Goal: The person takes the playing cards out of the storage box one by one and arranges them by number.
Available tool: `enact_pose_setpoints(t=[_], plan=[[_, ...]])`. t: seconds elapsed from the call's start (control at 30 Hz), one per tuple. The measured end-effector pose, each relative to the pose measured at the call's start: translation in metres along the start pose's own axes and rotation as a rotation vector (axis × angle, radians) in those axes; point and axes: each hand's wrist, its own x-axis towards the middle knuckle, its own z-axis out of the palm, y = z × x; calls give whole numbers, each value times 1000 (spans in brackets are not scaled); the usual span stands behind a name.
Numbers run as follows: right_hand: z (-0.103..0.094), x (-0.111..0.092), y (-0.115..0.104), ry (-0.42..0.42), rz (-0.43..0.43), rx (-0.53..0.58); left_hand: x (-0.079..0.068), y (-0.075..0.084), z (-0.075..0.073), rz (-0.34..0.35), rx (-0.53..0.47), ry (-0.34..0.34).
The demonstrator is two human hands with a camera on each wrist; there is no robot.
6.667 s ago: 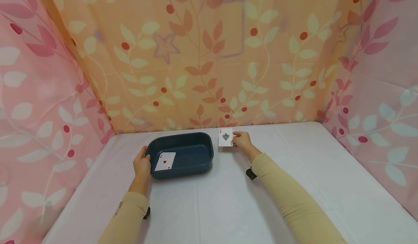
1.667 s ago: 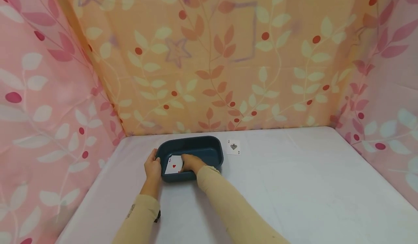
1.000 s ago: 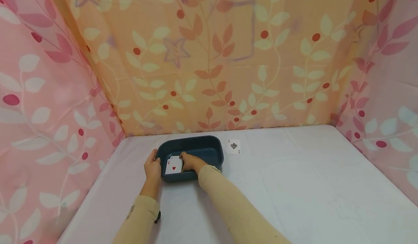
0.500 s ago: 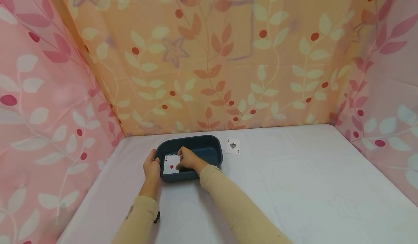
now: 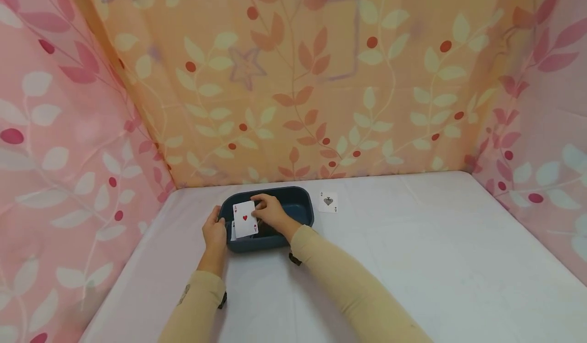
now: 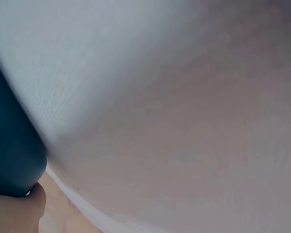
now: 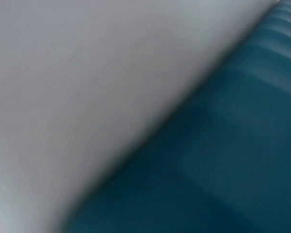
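Note:
In the head view my right hand (image 5: 271, 212) pinches an ace of hearts playing card (image 5: 245, 219) by its right edge, raised above the dark blue tray (image 5: 300, 215). Under it, part of another white card (image 5: 234, 231) shows in the tray's left end; its face is mostly hidden. My left hand (image 5: 214, 233) grips the tray's left rim. In the left wrist view a finger (image 6: 19, 211) touches the tray's wall (image 6: 12, 145). The blurred right wrist view has the tray's outer side (image 7: 223, 160) but no hand.
An ace of spades card (image 5: 328, 202) lies face up on the white-covered table (image 5: 412, 241), just right of the tray. Patterned cloth (image 5: 293, 78) hangs at the back and on both sides.
Earlier my right hand was by the ace of spades, which now lies on the table. It then reached into the tray and has lifted the ace of hearts, uncovering part of another card.

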Motion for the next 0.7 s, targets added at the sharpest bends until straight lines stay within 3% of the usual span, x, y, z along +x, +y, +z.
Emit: enact_pose_setpoints(t=[0.7], plan=[[-50, -29, -16, 161, 9, 80, 0, -1, -1, 5, -22, -12]])
